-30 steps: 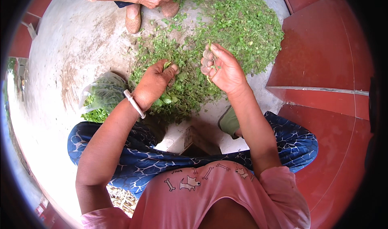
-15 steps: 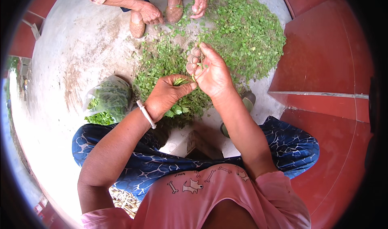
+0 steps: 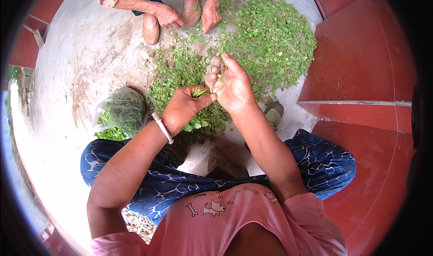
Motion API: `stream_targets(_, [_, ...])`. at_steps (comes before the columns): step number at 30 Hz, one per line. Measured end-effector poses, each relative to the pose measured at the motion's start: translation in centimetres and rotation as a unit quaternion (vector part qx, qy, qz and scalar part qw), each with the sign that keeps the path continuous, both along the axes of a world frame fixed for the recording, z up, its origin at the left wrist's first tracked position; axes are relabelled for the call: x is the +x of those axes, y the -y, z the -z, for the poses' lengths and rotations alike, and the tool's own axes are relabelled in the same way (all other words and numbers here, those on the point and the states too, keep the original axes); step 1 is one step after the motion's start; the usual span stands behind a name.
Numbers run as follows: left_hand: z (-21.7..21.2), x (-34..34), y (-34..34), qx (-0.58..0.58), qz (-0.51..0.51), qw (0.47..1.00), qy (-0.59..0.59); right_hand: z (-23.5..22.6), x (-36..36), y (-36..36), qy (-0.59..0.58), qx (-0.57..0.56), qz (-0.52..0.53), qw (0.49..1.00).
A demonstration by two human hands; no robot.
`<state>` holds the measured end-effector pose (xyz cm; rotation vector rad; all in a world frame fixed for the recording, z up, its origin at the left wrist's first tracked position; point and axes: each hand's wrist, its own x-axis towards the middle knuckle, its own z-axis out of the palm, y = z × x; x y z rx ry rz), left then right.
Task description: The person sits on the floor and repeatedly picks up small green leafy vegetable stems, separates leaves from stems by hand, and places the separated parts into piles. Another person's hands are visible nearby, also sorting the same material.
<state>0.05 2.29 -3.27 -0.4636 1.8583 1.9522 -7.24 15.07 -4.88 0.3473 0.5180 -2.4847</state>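
Observation:
My left hand [image 3: 184, 107] is closed round a small bunch of leafy green stems [image 3: 198, 92], whose leaves [image 3: 195, 123] hang out below the palm. Turned palm up, my right hand [image 3: 232, 84] has its fingers curled and its thumb against a thin green sprig [image 3: 223, 71]. The two hands meet at the left fingertips, over a wide heap of picked greens [image 3: 270, 44] spread on the ground. What kind of plant it is I cannot tell.
Across from me a person's left hand [image 3: 210, 17] and right hand [image 3: 169, 16] reach down to the heap's far edge. A clear plastic bag of greens [image 3: 121, 111] stands to my left. Red panels [image 3: 356, 53] rise on the right. My shoe [image 3: 274, 114] is beside the heap.
My right hand has shifted slightly left and down, still with the sprig. The other person's left hand has come down and left to the greens. My left hand has barely moved.

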Motion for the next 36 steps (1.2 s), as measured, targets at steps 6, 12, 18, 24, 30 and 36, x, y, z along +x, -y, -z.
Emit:
stream_targets(6, [-0.3,0.3,0.1,-0.061,0.047,0.997,0.032,1.0,-0.1,-1.2,0.009,-0.002,-0.01,1.0])
stream_targets(12, [-0.6,0.5,0.8,-0.329,0.139,0.925,-0.133,3.0,1.7,-1.6,-0.084,0.327,-0.044,0.94])
stream_targets(18, [-0.7,1.3,1.0,-0.47,0.224,0.846,-0.116,8.0,4.8,-4.2,-0.353,0.453,-0.252,0.779])
stream_targets(24, [-0.1,1.6,1.0,-0.488,0.252,0.827,-0.119,4.4,4.7,-2.7,-0.33,0.409,-0.291,0.799])
stream_targets(30, [0.2,1.8,1.0,-0.447,0.219,0.856,-0.14,5.6,5.2,-2.3,-0.406,0.456,-0.243,0.754])
stream_targets(36, [0.2,0.4,2.3,-0.252,0.033,0.965,-0.06,7.0,4.4,-3.3,-0.33,0.372,-0.384,0.778])
